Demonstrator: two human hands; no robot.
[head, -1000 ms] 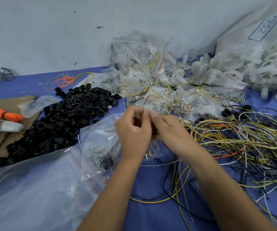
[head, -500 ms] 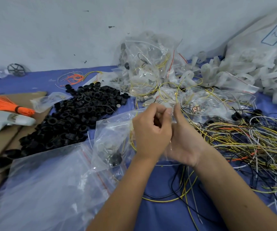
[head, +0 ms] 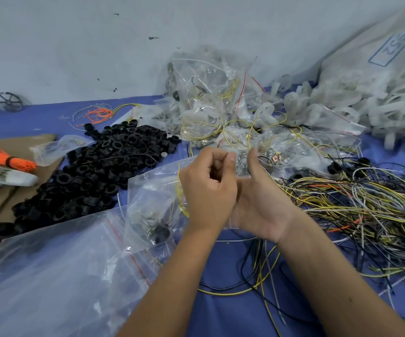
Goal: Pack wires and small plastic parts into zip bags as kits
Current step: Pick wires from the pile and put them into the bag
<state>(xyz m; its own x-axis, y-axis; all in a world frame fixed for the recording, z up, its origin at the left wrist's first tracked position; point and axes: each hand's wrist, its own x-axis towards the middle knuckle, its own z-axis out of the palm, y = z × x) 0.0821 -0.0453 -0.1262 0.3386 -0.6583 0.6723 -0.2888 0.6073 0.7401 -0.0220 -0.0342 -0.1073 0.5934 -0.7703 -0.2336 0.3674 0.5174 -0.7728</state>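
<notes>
Now left hand [head: 208,188] pinching zip bag [head: 155,205], right hand [head: 259,203] beside

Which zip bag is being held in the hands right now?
The small clear bag with a black part inside, gripped by the left hand; the others lie untouched.

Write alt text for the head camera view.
Both hands, left hand and right hand, hold a clear zip bag over a blue table, between a black ring pile and tangled wires.
</notes>
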